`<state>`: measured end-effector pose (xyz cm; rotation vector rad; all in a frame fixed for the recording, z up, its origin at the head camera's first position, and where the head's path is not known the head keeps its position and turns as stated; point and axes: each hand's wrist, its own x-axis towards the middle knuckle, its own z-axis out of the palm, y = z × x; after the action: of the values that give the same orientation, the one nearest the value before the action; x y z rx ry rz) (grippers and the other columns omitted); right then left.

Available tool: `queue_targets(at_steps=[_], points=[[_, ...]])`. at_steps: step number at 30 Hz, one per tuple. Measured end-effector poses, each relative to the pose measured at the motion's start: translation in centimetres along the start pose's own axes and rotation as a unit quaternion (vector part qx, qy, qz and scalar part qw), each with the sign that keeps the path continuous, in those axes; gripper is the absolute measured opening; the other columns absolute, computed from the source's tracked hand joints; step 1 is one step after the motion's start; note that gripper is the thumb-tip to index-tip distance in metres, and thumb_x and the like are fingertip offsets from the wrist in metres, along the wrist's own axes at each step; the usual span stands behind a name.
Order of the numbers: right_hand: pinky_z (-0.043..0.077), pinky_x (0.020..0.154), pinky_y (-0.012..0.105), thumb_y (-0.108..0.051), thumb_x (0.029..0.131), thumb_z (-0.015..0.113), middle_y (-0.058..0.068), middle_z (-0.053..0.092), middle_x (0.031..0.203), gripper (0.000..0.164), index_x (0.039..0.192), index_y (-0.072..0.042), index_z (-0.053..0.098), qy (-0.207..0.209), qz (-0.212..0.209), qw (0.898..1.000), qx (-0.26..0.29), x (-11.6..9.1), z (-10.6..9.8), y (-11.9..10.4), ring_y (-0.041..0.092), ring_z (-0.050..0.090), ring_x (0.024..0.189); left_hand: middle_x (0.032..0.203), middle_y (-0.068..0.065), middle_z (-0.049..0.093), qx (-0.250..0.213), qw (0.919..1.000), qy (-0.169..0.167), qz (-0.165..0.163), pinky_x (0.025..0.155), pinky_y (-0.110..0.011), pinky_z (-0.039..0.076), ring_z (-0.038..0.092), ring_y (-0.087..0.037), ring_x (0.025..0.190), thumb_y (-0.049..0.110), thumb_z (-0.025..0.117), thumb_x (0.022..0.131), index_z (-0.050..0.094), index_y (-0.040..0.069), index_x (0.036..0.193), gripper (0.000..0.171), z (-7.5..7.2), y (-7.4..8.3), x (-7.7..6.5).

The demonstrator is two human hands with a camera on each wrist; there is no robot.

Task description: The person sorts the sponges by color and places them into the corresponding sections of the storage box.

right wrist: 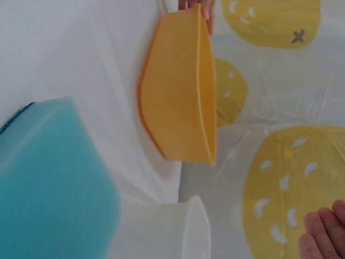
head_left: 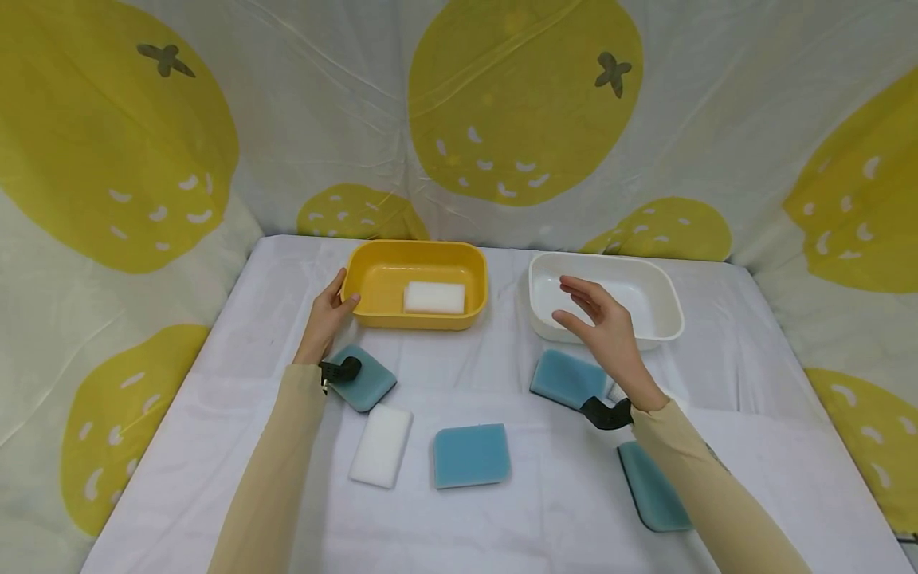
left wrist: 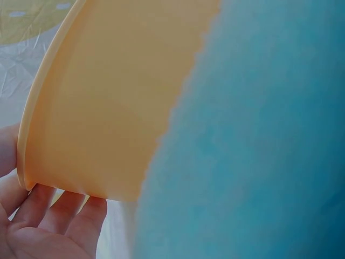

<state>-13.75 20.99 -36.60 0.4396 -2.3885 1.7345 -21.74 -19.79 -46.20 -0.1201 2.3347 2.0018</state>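
Observation:
My left hand (head_left: 326, 319) grips the left end of a yellow plastic tub (head_left: 412, 321). In the left wrist view its thumb lies at the tub's rim and the other fingers press the outer wall. One white sponge (head_left: 433, 297) lies inside that tub. Over the near side of a white tub (head_left: 656, 299) hovers my right hand (head_left: 606, 331), fingers and thumb apart, holding nothing. A blue sponge with a dark underside (head_left: 566, 379) lies beneath the right wrist. Another blue sponge (head_left: 369, 379) sits beside the left wrist and fills much of the left wrist view.
Nearer the front are a white sponge (head_left: 382, 446), a blue sponge (head_left: 471, 455) and another blue sponge (head_left: 654, 490), partly covered by the right forearm. Something white (head_left: 617, 392) shows partly behind the right wrist. A lemon-print cloth (head_left: 344, 104) hangs behind the white-covered table (head_left: 559, 510).

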Motion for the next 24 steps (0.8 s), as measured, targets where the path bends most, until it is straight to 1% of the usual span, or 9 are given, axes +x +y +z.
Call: queue_targets(at_steps=[3, 6, 10, 13, 15, 17, 21, 24], points=[[0.036, 0.105, 0.029, 0.005, 0.086, 0.067, 0.023, 0.05, 0.133, 0.051, 0.133, 0.007, 0.049, 0.012, 0.009, 1.0, 0.002, -0.6, -0.9, 1.4, 0.027, 0.047, 0.125, 0.159, -0.004, 0.013, 0.0, 1.0, -0.001, 0.003, 0.11, -0.03, 0.026, 0.019, -0.018, 0.142, 0.005, 0.051, 0.099, 0.015, 0.009, 0.153, 0.065, 0.0, 0.0, -0.1], [0.036, 0.104, 0.025, 0.003, 0.086, 0.068, 0.016, 0.051, 0.134, 0.052, 0.135, 0.004, 0.05, 0.024, 0.012, 1.0, 0.008, -1.2, -1.8, 2.6, 0.021, 0.048, 0.124, 0.159, -0.004, 0.012, -0.004, 1.0, -0.007, 0.001, 0.11, -0.03, 0.026, 0.019, -0.018, 0.142, 0.005, 0.051, 0.099, 0.015, 0.009, 0.153, 0.065, -0.1, 0.2, -0.2], [0.037, 0.104, 0.023, 0.003, 0.086, 0.068, 0.013, 0.052, 0.134, 0.053, 0.136, 0.003, 0.049, 0.038, 0.01, 0.999, 0.008, -1.9, -3.0, 3.0, 0.017, 0.049, 0.123, 0.158, -0.006, 0.011, -0.019, 0.9997, -0.016, -0.002, 0.111, -0.033, 0.025, 0.018, -0.021, 0.142, 0.002, 0.05, 0.098, 0.014, 0.006, 0.152, 0.065, -0.1, 1.3, -0.9], [0.037, 0.103, 0.022, 0.005, 0.086, 0.067, 0.013, 0.052, 0.134, 0.052, 0.136, 0.004, 0.049, 0.05, 0.01, 0.999, 0.006, -2.5, -3.8, 3.1, 0.015, 0.049, 0.123, 0.158, -0.009, 0.009, -0.022, 0.9995, -0.021, -0.003, 0.111, -0.036, 0.025, 0.017, -0.024, 0.143, -0.001, 0.049, 0.098, 0.012, 0.003, 0.152, 0.065, 0.0, 2.2, -1.4], [0.037, 0.103, 0.021, 0.006, 0.086, 0.066, 0.014, 0.052, 0.134, 0.052, 0.135, 0.004, 0.049, 0.059, 0.012, 0.998, 0.005, -2.9, -4.4, 3.2, 0.014, 0.049, 0.123, 0.158, -0.01, 0.009, -0.021, 0.9995, -0.024, -0.003, 0.111, -0.037, 0.025, 0.017, -0.025, 0.142, -0.002, 0.049, 0.098, 0.012, 0.003, 0.152, 0.065, 0.0, 2.4, -1.6], [0.037, 0.102, 0.02, 0.007, 0.086, 0.066, 0.013, 0.052, 0.133, 0.051, 0.135, 0.004, 0.05, 0.068, 0.014, 0.998, 0.003, -3.3, -5.0, 3.3, 0.013, 0.049, 0.122, 0.158, -0.009, 0.009, -0.022, 0.9995, -0.023, -0.003, 0.111, -0.036, 0.025, 0.017, -0.024, 0.142, -0.001, 0.049, 0.098, 0.012, 0.004, 0.152, 0.066, 0.0, 2.2, -1.4], [0.037, 0.101, 0.018, 0.008, 0.086, 0.065, 0.012, 0.053, 0.132, 0.05, 0.134, 0.005, 0.05, 0.085, 0.022, 0.996, 0.008, -4.2, -6.1, 3.7, 0.011, 0.05, 0.121, 0.158, -0.005, 0.01, -0.019, 0.9997, -0.017, -0.002, 0.111, -0.033, 0.026, 0.018, -0.02, 0.142, 0.003, 0.05, 0.099, 0.014, 0.008, 0.153, 0.066, -0.1, 1.0, -0.7], [0.037, 0.1, 0.017, 0.009, 0.086, 0.065, 0.013, 0.052, 0.132, 0.05, 0.134, 0.005, 0.05, 0.094, 0.03, 0.995, 0.008, -5.0, -6.9, 4.0, 0.011, 0.05, 0.12, 0.159, -0.004, 0.012, -0.008, 0.9999, -0.009, 0.004, 0.11, -0.03, 0.027, 0.019, -0.019, 0.142, 0.005, 0.051, 0.099, 0.014, 0.009, 0.153, 0.065, -0.1, 0.3, -0.4]])
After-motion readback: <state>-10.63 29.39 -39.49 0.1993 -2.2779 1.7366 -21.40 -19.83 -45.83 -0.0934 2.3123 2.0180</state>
